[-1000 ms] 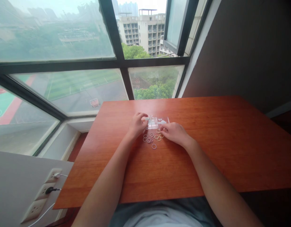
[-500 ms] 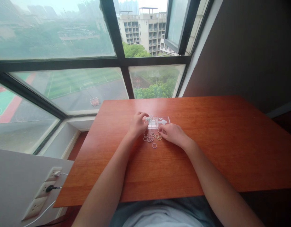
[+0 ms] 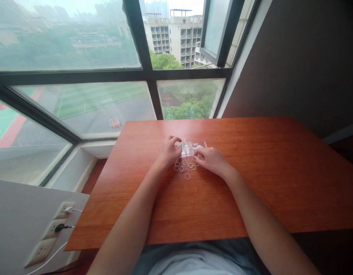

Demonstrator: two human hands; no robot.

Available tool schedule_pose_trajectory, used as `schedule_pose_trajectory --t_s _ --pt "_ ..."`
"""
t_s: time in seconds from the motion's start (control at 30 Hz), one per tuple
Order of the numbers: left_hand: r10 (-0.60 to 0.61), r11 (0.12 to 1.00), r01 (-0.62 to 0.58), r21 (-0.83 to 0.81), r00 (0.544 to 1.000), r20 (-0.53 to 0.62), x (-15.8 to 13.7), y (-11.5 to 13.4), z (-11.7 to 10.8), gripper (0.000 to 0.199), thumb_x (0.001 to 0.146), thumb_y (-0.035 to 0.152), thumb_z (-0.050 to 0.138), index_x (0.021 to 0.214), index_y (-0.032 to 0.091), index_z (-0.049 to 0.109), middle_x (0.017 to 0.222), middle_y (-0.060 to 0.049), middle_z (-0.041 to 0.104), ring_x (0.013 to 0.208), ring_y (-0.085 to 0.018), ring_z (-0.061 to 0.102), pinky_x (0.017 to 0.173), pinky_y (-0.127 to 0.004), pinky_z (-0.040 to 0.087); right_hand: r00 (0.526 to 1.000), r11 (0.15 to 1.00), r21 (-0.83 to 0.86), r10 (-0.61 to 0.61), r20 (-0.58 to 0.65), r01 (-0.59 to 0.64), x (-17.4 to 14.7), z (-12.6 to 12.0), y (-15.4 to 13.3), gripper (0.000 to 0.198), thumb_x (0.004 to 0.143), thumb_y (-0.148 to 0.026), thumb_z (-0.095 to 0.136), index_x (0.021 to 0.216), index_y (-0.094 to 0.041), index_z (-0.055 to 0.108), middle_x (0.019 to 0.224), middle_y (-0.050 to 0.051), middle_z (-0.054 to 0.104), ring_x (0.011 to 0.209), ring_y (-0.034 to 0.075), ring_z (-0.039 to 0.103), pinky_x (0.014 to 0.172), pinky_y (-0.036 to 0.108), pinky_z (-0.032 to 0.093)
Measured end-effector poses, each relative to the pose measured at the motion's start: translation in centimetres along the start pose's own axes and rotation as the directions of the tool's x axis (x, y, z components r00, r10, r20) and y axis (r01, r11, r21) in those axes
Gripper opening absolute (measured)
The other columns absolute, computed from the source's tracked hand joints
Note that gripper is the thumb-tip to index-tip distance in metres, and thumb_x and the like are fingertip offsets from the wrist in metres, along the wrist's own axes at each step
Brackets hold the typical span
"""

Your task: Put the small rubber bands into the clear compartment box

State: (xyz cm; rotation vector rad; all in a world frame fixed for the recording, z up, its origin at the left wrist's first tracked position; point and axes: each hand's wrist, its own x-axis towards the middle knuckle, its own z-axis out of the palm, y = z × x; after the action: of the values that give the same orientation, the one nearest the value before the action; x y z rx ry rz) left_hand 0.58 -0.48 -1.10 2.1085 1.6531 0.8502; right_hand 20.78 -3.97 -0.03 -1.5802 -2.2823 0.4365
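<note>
From the head view, looking down past two bare forearms, I see the person leaning in at a reddish-brown wooden surface (image 3: 193, 210) by the window (image 3: 151, 75). A clear plastic box (image 3: 187, 152) sits on it, a little beyond the middle of the near group of things, with a see-through flap (image 3: 204, 144) reaching out on its right side. The left hand (image 3: 168, 150) is at the box's left end, its grip curved round with thumb and fingers a little apart and that end of the box between them. Small silvery bits (image 3: 180, 144) show just beside those fingertips, too small to make out.

The right hand (image 3: 210, 157) is at the near right corner of the box, palm down. Its thumb and forefinger are drawn close together — whether that grip pinches anything, I cannot tell.

Just on the near side of the box lie thin pale rings (image 3: 181, 170), some overlapping, pinkish ones to the left and yellowish ones nearer the right fingertips. One ring (image 3: 188, 179) lies apart, closest to the person.

Down to the left, wall sockets (image 3: 41, 252) carry a white plug (image 3: 68, 210) and a black plug (image 3: 59, 228) — both with cords.
</note>
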Motion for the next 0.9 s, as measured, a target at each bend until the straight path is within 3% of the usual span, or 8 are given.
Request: schedule_pose_trajectory --t_s 0.23,0.4,0.53,0.67,0.9 --pt "0.069 0.992 -0.075 -0.102 0.996 -0.062 0.1 0.8 -0.5 0.019 0.078 0.019 0.057 0.095 0.019 0.065 0.102 -0.003 0.060 0.058 -0.007 0.053 0.059 -0.023 0.043 0.978 0.986 0.146 -0.054 -0.200 0.084 -0.1 -0.3 -0.2 0.013 0.081 -0.028 0.056 0.083 -0.021 0.067 0.058 -0.004 0.056 0.053 0.009 0.048 0.056 0.020 0.033" --pt "0.119 0.925 -0.092 -0.367 0.992 0.051 0.2 1.8 -0.5 0.017 0.081 0.028 0.058 0.087 0.015 0.068 0.071 -0.001 0.061 0.056 -0.009 0.049 0.053 -0.020 0.038 0.940 0.980 0.136 -0.092 -0.328 0.143 -0.2 -0.3 -0.3 0.013 0.082 -0.026 0.056 0.084 -0.020 0.067 0.057 -0.004 0.055 0.055 0.010 0.049 0.058 0.020 0.034" --pt "0.115 0.854 -0.024 -0.519 0.983 0.142 0.1 2.3 -0.6 0.024 0.081 0.036 0.061 0.082 0.013 0.068 0.062 0.000 0.058 0.056 -0.009 0.047 0.050 -0.019 0.035 0.921 0.983 0.072 -0.134 -0.366 0.172 -0.1 0.0 -0.2 0.012 0.081 -0.025 0.057 0.084 -0.021 0.068 0.057 -0.003 0.055 0.055 0.010 0.050 0.058 0.021 0.034" --pt "0.171 0.833 -0.032 -0.553 0.965 0.201 -0.1 3.0 -1.0 0.026 0.075 0.039 0.067 0.081 0.013 0.069 0.059 0.001 0.056 0.056 -0.009 0.047 0.051 -0.018 0.037 0.902 0.980 0.013 -0.178 -0.394 0.199 0.0 0.4 0.0 0.014 0.082 -0.024 0.056 0.085 -0.022 0.069 0.060 -0.002 0.059 0.058 0.011 0.052 0.059 0.021 0.034" --pt "0.163 0.843 -0.053 -0.536 0.974 0.159 -0.1 3.1 -0.6 0.023 0.075 0.036 0.066 0.080 0.013 0.068 0.060 0.001 0.058 0.056 -0.008 0.048 0.051 -0.019 0.038 0.901 0.981 -0.003 -0.178 -0.395 0.193 -0.1 0.2 -0.1 0.014 0.083 -0.024 0.056 0.086 -0.022 0.069 0.063 -0.002 0.061 0.061 0.011 0.055 0.060 0.022 0.034"
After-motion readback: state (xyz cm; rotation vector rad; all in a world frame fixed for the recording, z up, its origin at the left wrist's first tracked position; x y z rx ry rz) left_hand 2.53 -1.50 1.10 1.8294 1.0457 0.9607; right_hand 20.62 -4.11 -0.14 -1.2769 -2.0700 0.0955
